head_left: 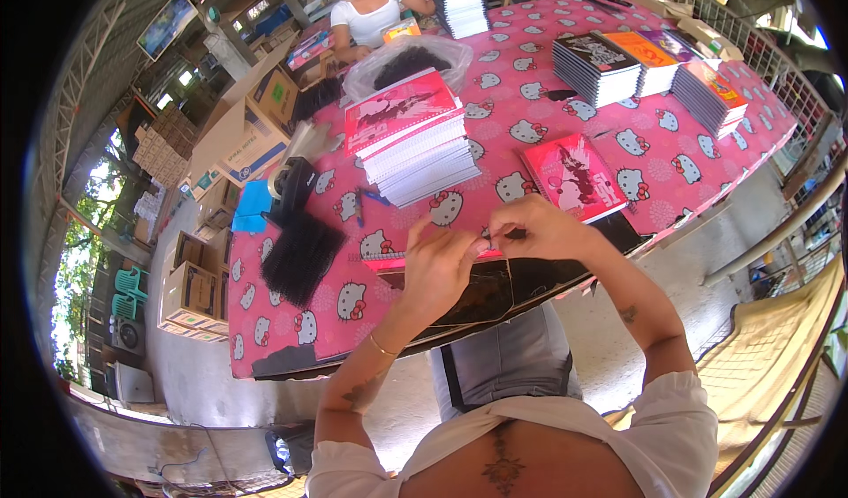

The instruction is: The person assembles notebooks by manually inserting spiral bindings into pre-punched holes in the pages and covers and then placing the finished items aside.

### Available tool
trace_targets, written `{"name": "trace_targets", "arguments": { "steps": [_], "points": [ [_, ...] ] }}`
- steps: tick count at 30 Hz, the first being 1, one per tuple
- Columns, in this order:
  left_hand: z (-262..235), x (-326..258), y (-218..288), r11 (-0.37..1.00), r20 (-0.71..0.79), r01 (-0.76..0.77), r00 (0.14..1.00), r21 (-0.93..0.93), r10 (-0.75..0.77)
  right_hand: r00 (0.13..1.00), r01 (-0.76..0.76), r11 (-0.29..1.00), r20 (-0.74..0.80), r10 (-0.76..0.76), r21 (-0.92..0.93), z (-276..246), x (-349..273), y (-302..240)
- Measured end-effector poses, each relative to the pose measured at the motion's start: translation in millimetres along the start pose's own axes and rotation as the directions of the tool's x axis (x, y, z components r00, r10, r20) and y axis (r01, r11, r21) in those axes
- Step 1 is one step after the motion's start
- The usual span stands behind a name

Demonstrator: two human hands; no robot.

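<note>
At the near edge of the table, a pink notebook (386, 261) lies under my hands with its spiral edge toward me, and a dark coil sticks out past its left end. My left hand (437, 270) is closed on that bound edge, thumb and forefinger pinched together. Close beside it, my right hand (541, 227) pinches the dark coil at the edge; the fingers hide most of it. Just beyond my right hand is a pink-red spiral notebook (572, 177). Farther off stands a tall stack of pink-covered notebooks (415, 145).
Black plastic coils (303, 257) lie in a bundle at left, near a tape dispenser (291, 189) and pens (360, 207). A clear bag (411, 61) holds more coils. Notebook stacks (596, 67) stand at far right. A person (371, 12) sits across the table; cardboard boxes (252, 136) are at left.
</note>
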State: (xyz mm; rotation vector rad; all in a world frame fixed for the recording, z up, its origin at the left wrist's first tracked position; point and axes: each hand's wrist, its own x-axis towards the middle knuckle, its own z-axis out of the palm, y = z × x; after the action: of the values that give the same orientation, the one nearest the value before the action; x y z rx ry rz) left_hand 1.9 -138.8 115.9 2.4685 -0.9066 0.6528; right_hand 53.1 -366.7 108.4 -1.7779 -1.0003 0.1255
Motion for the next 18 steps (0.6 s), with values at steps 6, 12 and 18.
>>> {"name": "trace_targets", "arguments": {
  "steps": [6, 12, 18],
  "points": [
    [-10, -3, 11, 0.998, -0.026, 0.001, 1.000, -0.056, -0.003, 0.909, -0.030, 0.982, -0.414, -0.051, -0.185, 41, -10, 1],
    [-87, 34, 22, 0.977, -0.243, -0.179, 0.959, -0.117, 0.147, 0.938, -0.128, 0.990, -0.330, 0.103, -0.056, 18, -33, -49],
    [-105, -8, -37, 0.972, -0.584, 0.147, 0.779, -0.184, -0.228, 0.663, -0.193, 0.828, -0.692, -0.286, -0.527, -33, -75, -37]
  ]
}}
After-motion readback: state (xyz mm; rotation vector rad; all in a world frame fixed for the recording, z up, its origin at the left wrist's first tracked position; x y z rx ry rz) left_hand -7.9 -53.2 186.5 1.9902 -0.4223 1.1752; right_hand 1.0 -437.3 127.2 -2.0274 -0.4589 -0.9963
